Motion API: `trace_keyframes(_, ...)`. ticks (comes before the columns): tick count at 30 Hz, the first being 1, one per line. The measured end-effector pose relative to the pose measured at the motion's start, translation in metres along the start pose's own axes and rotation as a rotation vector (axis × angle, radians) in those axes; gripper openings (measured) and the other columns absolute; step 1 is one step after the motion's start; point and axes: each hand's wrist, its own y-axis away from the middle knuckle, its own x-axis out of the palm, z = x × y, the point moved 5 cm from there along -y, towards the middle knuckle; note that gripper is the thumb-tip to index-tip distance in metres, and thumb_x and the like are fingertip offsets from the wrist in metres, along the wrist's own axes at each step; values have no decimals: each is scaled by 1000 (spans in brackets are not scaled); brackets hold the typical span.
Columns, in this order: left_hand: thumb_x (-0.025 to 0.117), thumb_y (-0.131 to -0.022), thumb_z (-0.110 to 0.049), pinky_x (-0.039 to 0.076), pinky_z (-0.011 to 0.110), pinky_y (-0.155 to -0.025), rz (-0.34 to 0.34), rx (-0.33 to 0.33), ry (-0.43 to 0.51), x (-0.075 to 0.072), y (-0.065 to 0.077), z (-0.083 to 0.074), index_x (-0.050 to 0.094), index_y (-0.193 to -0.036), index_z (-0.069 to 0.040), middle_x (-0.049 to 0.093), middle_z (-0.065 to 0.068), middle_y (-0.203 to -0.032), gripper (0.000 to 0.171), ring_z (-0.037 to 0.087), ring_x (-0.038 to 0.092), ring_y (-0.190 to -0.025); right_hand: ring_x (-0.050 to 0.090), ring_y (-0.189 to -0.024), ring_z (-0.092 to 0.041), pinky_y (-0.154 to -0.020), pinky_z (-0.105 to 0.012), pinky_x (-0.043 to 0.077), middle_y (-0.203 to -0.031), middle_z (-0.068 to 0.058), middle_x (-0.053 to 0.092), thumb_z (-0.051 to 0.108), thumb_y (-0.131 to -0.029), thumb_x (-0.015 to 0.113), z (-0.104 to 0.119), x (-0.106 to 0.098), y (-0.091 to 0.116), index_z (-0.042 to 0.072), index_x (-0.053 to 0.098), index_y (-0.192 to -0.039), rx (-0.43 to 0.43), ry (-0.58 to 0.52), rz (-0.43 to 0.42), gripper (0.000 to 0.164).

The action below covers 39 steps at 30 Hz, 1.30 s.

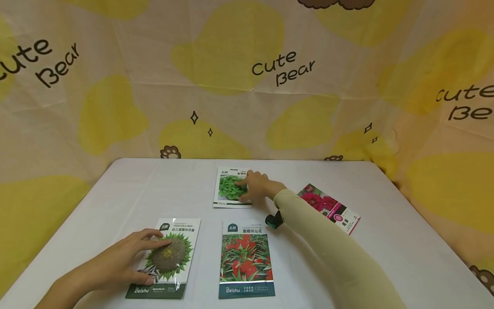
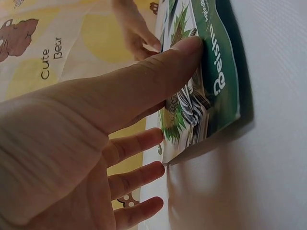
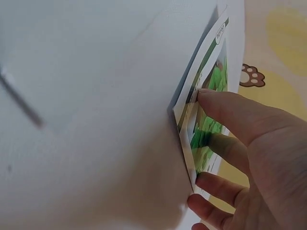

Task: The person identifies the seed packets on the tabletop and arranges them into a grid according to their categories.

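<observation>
A sunflower seed packet (image 1: 171,259) lies face up at the front left of the table. My left hand (image 1: 112,259) rests on it, thumb and index finger touching its face; in the left wrist view the other fingers (image 2: 139,143) spread beside its edge. Farther back lies a seed packet with green leaves (image 1: 230,187). Over its right side, my right hand (image 1: 260,185) touches it with the thumb and fingertips, and in the right wrist view the packet (image 3: 206,124) lies under these fairly straight fingers.
A packet with red flowers (image 1: 247,262) lies at the front middle. To the right, a packet with magenta flowers (image 1: 332,208) lies slanted, partly hidden by my right sleeve (image 1: 324,244). Behind the white table (image 1: 154,189) hangs a yellow-patterned cloth (image 1: 231,47).
</observation>
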Motion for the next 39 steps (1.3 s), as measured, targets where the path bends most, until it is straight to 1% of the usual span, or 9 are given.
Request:
trace_keyframes(4, 81, -69, -64, 53, 39, -91, 10, -7, 3, 0, 0, 1, 61, -140, -29, 53, 0, -140, 81, 31, 52, -124, 46, -101, -23, -86, -36, 33, -132, -14, 51, 45, -92, 72, 6, 0, -2, 31, 48, -150, -4, 21, 3, 65)
trace_keyframes(9, 81, -70, -64, 54, 38, -91, 16, -10, 9, 1, 0, 1, 61, -140, -29, 53, 0, -140, 81, 32, 52, -125, 45, -104, -24, -88, -37, 34, -132, -13, 50, 46, -92, 72, 14, 1, -4, 32, 47, -151, -3, 10, 19, 66)
trace_keyframes(13, 81, -70, -64, 53, 36, -90, -3, 7, 4, 0, 0, 1, 61, -140, -29, 53, -1, -140, 80, 30, 52, -123, 48, -115, -28, -98, -42, 38, -138, -13, 48, 47, -92, 72, 18, 1, -7, 32, 47, -151, -7, 16, 19, 66)
trace_keyframes(17, 81, -70, -63, 53, 36, -90, -6, 6, -3, 0, 0, 2, 61, -140, -30, 53, -1, -140, 81, 29, 52, -123, 48, -127, -31, -108, -48, 38, -146, -14, 45, 48, -92, 71, 22, 2, -10, 33, 46, -152, -4, 29, 18, 67)
trace_keyframes(21, 82, -69, -62, 53, 36, -91, -5, 2, -6, 1, 0, 3, 61, -140, -29, 53, -1, -140, 81, 28, 52, -123, 48, -126, -30, -107, -47, 38, -147, -14, 45, 49, -92, 71, 27, 3, -13, 34, 46, -151, 12, 29, 10, 66)
trace_keyframes(24, 82, -69, -62, 53, 37, -91, 2, -2, -3, 1, 0, 3, 61, -140, -30, 53, -1, -140, 81, 29, 51, -123, 48, -121, -28, -104, -44, 39, -146, -13, 45, 50, -92, 70, 32, 4, -14, 35, 46, -151, 21, 25, 4, 66)
trace_keyframes(27, 82, -69, -63, 53, 38, -90, 3, -5, -5, 2, 1, 3, 61, -140, -30, 53, 0, -141, 82, 30, 52, -124, 47, -122, -27, -106, -44, 38, -146, -12, 45, 50, -92, 70, 37, 5, -15, 35, 46, -151, 17, 24, 2, 65)
trace_keyframes(36, 81, -69, -64, 53, 40, -91, 4, -14, -11, 2, 1, 2, 60, -141, -31, 53, 0, -141, 82, 31, 52, -124, 45, -129, -27, -108, -44, 37, -149, -10, 43, 51, -95, 65, 50, 7, -19, 36, 42, -154, 0, 50, -5, 65)
trace_keyframes(39, 81, -69, -65, 53, 39, -91, 1, -12, -12, 1, 1, 2, 60, -141, -31, 53, 0, -141, 82, 31, 52, -124, 44, -134, -28, -110, -45, 36, -154, -10, 40, 51, -95, 65, 55, 7, -20, 36, 41, -154, -2, 47, -3, 65)
